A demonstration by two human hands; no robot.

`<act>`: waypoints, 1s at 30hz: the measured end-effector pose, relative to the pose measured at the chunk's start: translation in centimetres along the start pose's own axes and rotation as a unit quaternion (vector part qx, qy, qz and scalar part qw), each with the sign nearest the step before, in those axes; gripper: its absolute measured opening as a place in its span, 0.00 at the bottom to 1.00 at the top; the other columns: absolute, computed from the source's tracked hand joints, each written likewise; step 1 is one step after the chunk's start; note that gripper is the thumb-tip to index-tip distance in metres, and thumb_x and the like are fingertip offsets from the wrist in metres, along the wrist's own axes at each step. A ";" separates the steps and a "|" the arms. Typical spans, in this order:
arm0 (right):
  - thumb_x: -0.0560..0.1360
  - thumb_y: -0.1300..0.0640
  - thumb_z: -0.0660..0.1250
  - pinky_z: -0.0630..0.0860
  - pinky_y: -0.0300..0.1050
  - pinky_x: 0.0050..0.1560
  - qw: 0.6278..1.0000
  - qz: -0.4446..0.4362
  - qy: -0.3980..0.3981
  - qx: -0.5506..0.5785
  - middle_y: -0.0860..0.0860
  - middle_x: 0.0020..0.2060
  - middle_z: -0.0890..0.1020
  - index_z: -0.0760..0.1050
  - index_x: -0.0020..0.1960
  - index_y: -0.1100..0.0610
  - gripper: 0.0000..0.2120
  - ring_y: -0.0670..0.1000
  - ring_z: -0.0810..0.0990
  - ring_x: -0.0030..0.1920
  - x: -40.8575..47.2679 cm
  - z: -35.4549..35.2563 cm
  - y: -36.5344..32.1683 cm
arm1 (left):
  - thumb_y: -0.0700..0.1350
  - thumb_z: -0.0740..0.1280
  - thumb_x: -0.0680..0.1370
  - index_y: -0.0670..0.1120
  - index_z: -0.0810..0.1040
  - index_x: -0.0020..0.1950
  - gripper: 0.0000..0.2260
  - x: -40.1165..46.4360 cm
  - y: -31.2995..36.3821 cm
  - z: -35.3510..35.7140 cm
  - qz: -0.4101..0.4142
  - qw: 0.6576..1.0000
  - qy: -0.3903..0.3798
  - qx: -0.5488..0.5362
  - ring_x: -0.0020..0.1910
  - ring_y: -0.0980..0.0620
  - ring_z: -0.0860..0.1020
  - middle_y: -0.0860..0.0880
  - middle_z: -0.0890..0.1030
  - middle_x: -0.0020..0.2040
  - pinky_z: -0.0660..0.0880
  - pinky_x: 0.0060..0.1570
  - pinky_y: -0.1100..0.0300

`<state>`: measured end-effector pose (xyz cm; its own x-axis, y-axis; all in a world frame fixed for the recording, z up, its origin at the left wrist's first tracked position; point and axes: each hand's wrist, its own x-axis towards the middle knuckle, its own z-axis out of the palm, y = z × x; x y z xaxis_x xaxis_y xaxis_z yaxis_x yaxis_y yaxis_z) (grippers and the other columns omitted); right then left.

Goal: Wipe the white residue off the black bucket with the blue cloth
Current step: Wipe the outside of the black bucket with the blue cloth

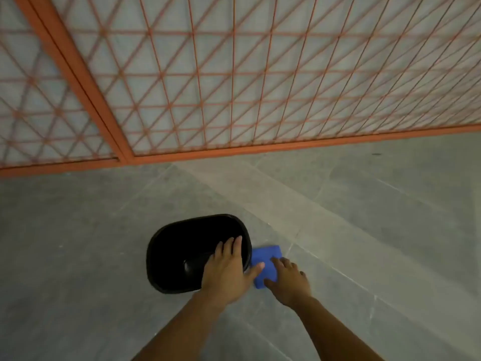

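Observation:
A black bucket [182, 251] stands on the grey floor with its opening facing up. My left hand [227, 269] rests over its right rim, fingers reaching inside and thumb outside. Just right of the bucket a blue cloth [268, 259] lies flat on the floor. My right hand [289, 278] lies on the cloth's near part with fingers spread. No white residue shows on the bucket from here.
An orange metal grille [234, 74] with a diamond lattice stands along the far side, its bottom rail [286, 147] meeting the floor. Grey stone floor [364, 217] stretches around the bucket on all sides.

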<state>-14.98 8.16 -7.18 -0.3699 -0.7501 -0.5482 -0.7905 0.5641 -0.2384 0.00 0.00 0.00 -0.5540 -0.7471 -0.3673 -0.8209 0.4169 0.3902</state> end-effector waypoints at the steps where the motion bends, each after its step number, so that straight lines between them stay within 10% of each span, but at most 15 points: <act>1: 0.75 0.42 0.58 0.61 0.54 0.68 1.000 0.001 -0.002 -0.004 0.53 0.74 0.57 0.52 0.73 0.49 0.31 0.56 0.59 0.72 1.0 1.3 0.2 | 0.67 0.52 0.76 0.47 0.46 0.77 0.37 0.5 0.2 0.8 -0.010 1.000 -0.013 0.010 0.75 0.45 0.56 0.46 0.56 0.77 0.59 0.70 0.51; 6: 0.76 0.41 0.58 0.58 0.57 0.70 0.999 -0.003 0.033 -0.032 0.54 0.75 0.49 0.50 0.74 0.49 0.32 0.59 0.50 0.74 7.0 6.9 1.3 | 0.62 0.46 0.80 0.44 0.41 0.77 0.32 1.7 1.2 3.7 -0.022 0.994 0.003 0.105 0.62 0.42 0.75 0.42 0.74 0.66 0.71 0.57 0.51; 14: 0.77 0.41 0.55 0.53 0.59 0.70 0.996 0.017 0.089 -0.026 0.55 0.76 0.45 0.46 0.75 0.48 0.32 0.60 0.46 0.74 12.3 12.8 2.5 | 0.51 0.46 0.83 0.43 0.43 0.77 0.25 2.4 -0.1 3.2 -0.009 0.980 0.068 0.188 0.57 0.42 0.78 0.42 0.79 0.60 0.73 0.50 0.51; 24: 0.75 0.66 0.52 0.63 0.56 0.63 0.970 0.023 0.217 0.106 0.57 0.69 0.67 0.64 0.69 0.54 0.23 0.62 0.66 0.64 14.1 12.9 3.8 | 0.51 0.50 0.81 0.47 0.52 0.77 0.24 0.2 -7.1 -0.9 0.001 0.966 0.243 -0.082 0.29 0.49 0.75 0.49 0.75 0.30 0.71 0.31 0.54; 27: 0.74 0.69 0.59 0.70 0.50 0.53 0.898 0.064 0.277 0.335 0.62 0.58 0.77 0.70 0.65 0.60 0.19 0.60 0.75 0.53 13.9 11.2 3.9 | 0.54 0.49 0.79 0.49 0.54 0.76 0.26 -0.9 -8.1 -0.7 0.015 0.961 0.240 -0.140 0.33 0.47 0.78 0.50 0.78 0.34 0.69 0.32 0.56; 30: 0.77 0.66 0.60 0.74 0.47 0.44 0.729 0.093 0.224 0.640 0.62 0.50 0.81 0.69 0.63 0.63 0.15 0.56 0.78 0.44 12.9 9.1 4.8 | 0.49 0.55 0.81 0.55 0.53 0.75 0.23 -1.7 -7.7 -0.8 0.003 0.941 0.222 -0.254 0.44 0.60 0.76 0.55 0.77 0.52 0.70 0.42 0.64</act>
<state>-19.10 4.37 -22.66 -0.7610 -0.4955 -0.4187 0.2912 0.3158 -0.9030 7.39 -2.37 -1.74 -0.3538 -0.9351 -0.0193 -0.5828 0.2043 0.7865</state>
